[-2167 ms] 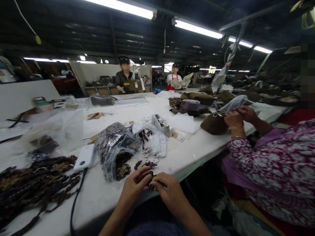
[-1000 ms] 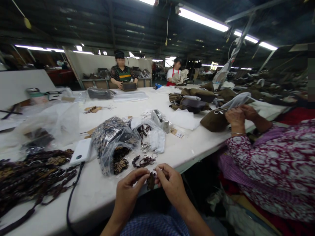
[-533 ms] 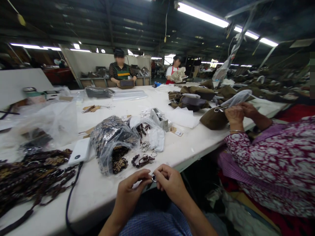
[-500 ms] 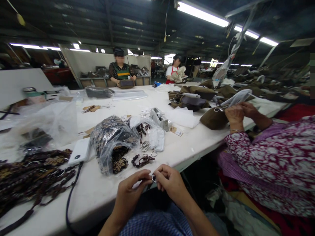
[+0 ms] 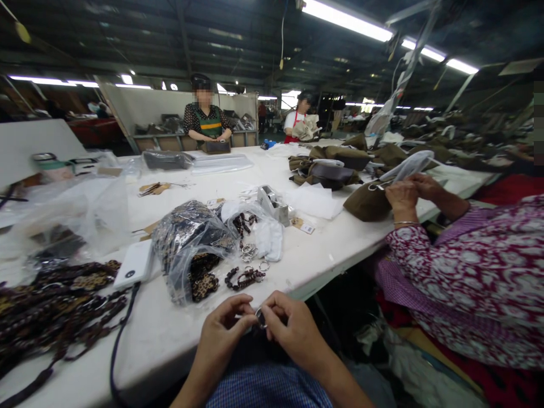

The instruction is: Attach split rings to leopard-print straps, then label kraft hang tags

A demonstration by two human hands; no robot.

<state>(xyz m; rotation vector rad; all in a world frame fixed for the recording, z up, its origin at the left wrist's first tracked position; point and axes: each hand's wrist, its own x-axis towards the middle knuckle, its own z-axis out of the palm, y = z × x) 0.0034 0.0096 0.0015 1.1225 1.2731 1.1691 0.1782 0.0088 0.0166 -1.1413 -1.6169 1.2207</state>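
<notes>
Over my lap, just off the table's front edge, both hands meet at a small metal ring (image 5: 259, 317). My right hand (image 5: 293, 326) pinches it between thumb and fingers. My left hand (image 5: 225, 326) closes its thumb and forefinger on the ring's left side. Something dark shows by the ring, mostly hidden by the fingers. Beyond my hands, a dark beaded strap (image 5: 244, 279) with rings lies on the white table (image 5: 314, 258). Several loose rings (image 5: 249, 252) rest beside an opened clear bag (image 5: 272, 238). Left of that, a plastic bag (image 5: 191, 238) holds leopard-patterned pieces.
A white power bank (image 5: 135, 262) with a black cable lies left, near a heap of dark braided straps (image 5: 55, 306). A tape dispenser (image 5: 272, 204) stands mid-table. At right, a co-worker's hands (image 5: 403, 195) handle a brown bag (image 5: 368, 203). Two people stand across the table.
My hands have shifted slightly left and down, and the ring has turned between the fingers. The person across has lowered their hands onto the dark box-like item. The view has moved a little.
</notes>
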